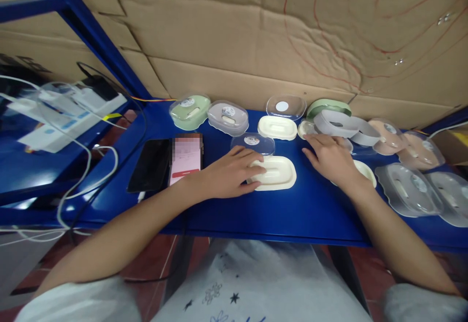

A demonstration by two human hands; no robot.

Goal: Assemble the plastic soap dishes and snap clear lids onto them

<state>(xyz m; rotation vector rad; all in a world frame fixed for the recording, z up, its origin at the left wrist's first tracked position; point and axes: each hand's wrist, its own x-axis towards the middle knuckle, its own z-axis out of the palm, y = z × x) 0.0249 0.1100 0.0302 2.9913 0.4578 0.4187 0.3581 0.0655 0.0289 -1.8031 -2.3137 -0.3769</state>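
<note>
My left hand lies with fingers apart over the left end of a cream soap-dish-like base, its fingertips touching the surface. Behind that hand lies a clear lid with a round sticker. My right hand reaches toward the back with fingers and thumb apart, its fingertips by a small cream piece. Another cream base is partly hidden under the right wrist. A second whole cream base sits at the back, with a clear lid behind it.
Lidded green and grey boxes stand back left. Grey trays, peach boxes and clear-lidded boxes crowd the right. Two phones lie left, one lit. Cables and a power strip are farther left; cardboard stands behind.
</note>
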